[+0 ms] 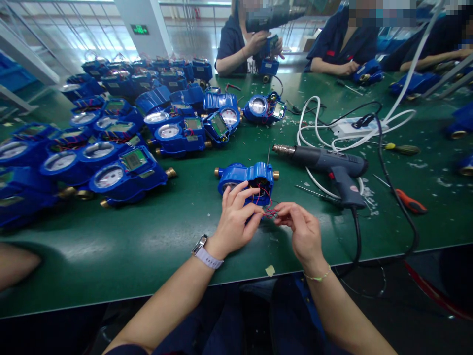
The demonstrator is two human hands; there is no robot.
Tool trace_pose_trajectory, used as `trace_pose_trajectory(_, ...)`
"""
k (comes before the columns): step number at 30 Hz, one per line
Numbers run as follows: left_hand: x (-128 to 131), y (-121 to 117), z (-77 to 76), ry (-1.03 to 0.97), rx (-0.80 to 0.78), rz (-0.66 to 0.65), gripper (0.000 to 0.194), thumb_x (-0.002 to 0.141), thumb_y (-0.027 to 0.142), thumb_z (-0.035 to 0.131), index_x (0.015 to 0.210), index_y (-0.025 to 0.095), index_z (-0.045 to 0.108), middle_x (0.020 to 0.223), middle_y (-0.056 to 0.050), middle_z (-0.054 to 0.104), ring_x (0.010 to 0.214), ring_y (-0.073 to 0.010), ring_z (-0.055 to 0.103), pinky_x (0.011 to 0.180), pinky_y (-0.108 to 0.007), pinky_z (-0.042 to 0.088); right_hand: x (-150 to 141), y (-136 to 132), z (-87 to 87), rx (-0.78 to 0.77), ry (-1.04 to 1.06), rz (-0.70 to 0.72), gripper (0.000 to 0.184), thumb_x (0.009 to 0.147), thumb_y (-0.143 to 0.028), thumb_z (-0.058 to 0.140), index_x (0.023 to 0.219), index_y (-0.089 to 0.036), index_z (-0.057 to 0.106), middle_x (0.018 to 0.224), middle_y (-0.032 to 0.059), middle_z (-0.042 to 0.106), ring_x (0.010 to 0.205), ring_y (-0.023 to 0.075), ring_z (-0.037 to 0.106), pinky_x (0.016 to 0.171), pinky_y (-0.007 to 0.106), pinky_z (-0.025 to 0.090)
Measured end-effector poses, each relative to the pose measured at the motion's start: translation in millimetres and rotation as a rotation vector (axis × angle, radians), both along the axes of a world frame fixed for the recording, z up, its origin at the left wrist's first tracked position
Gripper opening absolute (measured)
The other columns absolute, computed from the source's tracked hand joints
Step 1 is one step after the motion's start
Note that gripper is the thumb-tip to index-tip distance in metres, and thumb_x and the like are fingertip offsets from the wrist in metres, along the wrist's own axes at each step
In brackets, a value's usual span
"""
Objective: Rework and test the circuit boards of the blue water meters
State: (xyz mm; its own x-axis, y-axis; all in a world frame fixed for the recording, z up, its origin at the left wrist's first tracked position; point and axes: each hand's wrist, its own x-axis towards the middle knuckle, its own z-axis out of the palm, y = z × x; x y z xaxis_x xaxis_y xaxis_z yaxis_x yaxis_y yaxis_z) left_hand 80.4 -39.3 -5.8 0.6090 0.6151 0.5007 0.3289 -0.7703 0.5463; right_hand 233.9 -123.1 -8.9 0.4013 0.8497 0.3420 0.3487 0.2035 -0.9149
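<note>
In front of me on the green table lies a blue water meter (236, 173) with brass pipe ends and an open compartment. Thin red and dark wires (270, 213) come out of it toward me. My left hand (238, 214), with a watch on its wrist, rests against the meter's near side and pinches these wires between thumb and forefinger. Across from it, my right hand (301, 227) is closed in a pinch at the other end of the wires. The fingertips partly hide the wire ends.
Several blue water meters (123, 172) crowd the left side. A heat gun (328, 165) lies at right, near a white power strip (351, 127), cables, an orange screwdriver (411, 201) and a yellow-black screwdriver (402, 148). Co-workers (236, 49) sit opposite. Someone's arm (16, 266) shows at far left.
</note>
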Motion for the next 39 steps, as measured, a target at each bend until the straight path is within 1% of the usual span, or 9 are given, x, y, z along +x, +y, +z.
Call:
trace_pose_trajectory(5, 0.5, 0.7, 1.2, -0.035, -0.015, 0.013, 0.013, 0.086, 0.023, 0.056, 0.085, 0.024, 0.069, 0.13, -0.005, 0.058, 0.138, -0.0262, 0.035, 0.115, -0.056, 0.02, 0.0, -3.5, 5.4, 0.01, -0.165, 0.039, 0.014, 0.088, -0.024, 0.063, 0.101, -0.024, 0.069, 0.108, 0.0063, 0.059, 0.081, 0.0168, 0.061, 0.066, 0.03, 0.053)
trace_pose_trajectory(12, 1.8, 0.1, 2.8, -0.043, -0.036, 0.04, 0.011, 0.082, 0.022, 0.061, 0.079, 0.025, 0.071, 0.129, -0.004, 0.058, 0.136, -0.0284, 0.038, 0.114, -0.057, 0.023, -2.4, -0.9, 7.9, 0.043, -0.236, 0.033, 0.009, 0.087, -0.022, 0.062, 0.086, -0.024, 0.07, 0.099, 0.006, 0.064, 0.096, 0.0223, 0.059, 0.088, 0.041, 0.048)
trace_pose_trajectory(15, 2.3, -0.3, 2.7, -0.073, -0.028, 0.046, 0.011, 0.083, 0.022, 0.06, 0.08, 0.024, 0.07, 0.129, -0.005, 0.058, 0.136, -0.0273, 0.038, 0.114, -0.056, 0.024, -2.7, 0.5, 7.3, 0.014, -0.156, 0.035, 0.008, 0.086, -0.024, 0.063, 0.083, -0.024, 0.07, 0.099, 0.0058, 0.064, 0.092, 0.0216, 0.06, 0.082, 0.037, 0.051)
trace_pose_trajectory(19, 0.9, 3.1, 0.6, -0.205, -0.028, 0.057, 0.014, 0.086, 0.023, 0.058, 0.097, 0.022, 0.067, 0.129, -0.008, 0.056, 0.132, -0.0243, 0.043, 0.111, -0.05, 0.034, 0.4, 4.1, 2.6, -0.028, 0.08, -0.026, 0.012, 0.09, -0.031, 0.059, 0.088, -0.02, 0.064, 0.102, 0.0054, 0.062, 0.066, 0.0134, 0.061, 0.058, 0.028, 0.053)
trace_pose_trajectory(22, -1.1, 6.4, -0.3, -0.257, -0.011, 0.071, 0.01, 0.086, 0.022, 0.058, 0.091, 0.02, 0.066, 0.117, -0.008, 0.061, 0.125, -0.0233, 0.048, 0.107, -0.047, 0.04, 7.8, 5.4, -0.7, -0.027, 0.239, -0.101, 0.019, 0.093, -0.036, 0.056, 0.093, -0.017, 0.057, 0.099, 0.0045, 0.063, 0.057, 0.0104, 0.06, 0.053, 0.026, 0.051)
trace_pose_trajectory(27, -2.3, 6.5, -0.1, -0.091, 0.042, 0.039, 0.009, 0.082, 0.026, 0.063, 0.09, 0.022, 0.067, 0.118, -0.007, 0.062, 0.128, -0.027, 0.046, 0.11, -0.052, 0.034, 17.0, -2.0, -5.0, -0.035, 0.301, -0.117, 0.04, 0.095, -0.048, 0.049, 0.071, -0.016, 0.049, 0.074, 0.0002, 0.059, 0.056, 0.01, 0.056, 0.053, 0.024, 0.049)
trace_pose_trajectory(30, -2.4, 6.5, -1.5, 0.035, 0.054, 0.013, 0.021, 0.079, 0.029, 0.067, 0.098, 0.022, 0.063, 0.132, -0.009, 0.056, 0.136, -0.0304, 0.038, 0.114, -0.057, 0.025, 12.4, -6.5, -11.4, -0.111, 0.25, -0.039, 0.029, 0.088, -0.042, 0.065, 0.092, -0.014, 0.06, 0.077, 0.0, 0.061, 0.061, 0.0111, 0.058, 0.056, 0.025, 0.05)
trace_pose_trajectory(33, -4.1, 8.9, -3.1, 0.046, 0.08, 0.014, 0.022, 0.078, 0.03, 0.067, 0.096, 0.019, 0.058, 0.137, -0.013, 0.052, 0.137, -0.0299, 0.037, 0.115, -0.055, 0.025, 2.6, -5.0, -19.4, -0.204, 0.214, 0.072, 0.042, 0.08, -0.036, 0.075, 0.113, -0.015, 0.059, 0.078, -0.0004, 0.062, 0.062, 0.0124, 0.059, 0.055, 0.025, 0.05)
trace_pose_trajectory(39, -9.5, 13.2, -2.1, 0.08, 0.128, -0.006, 0.008, 0.08, 0.025, 0.065, 0.085, 0.021, 0.062, 0.135, -0.011, 0.054, 0.136, -0.0287, 0.039, 0.114, -0.055, 0.027, -5.9, 9.5, -30.6, -0.249, 0.203, 0.136, 0.028, 0.086, -0.038, 0.069, 0.098, -0.014, 0.063, 0.09, 0.0031, 0.063, 0.075, 0.0149, 0.062, 0.069, 0.032, 0.054)
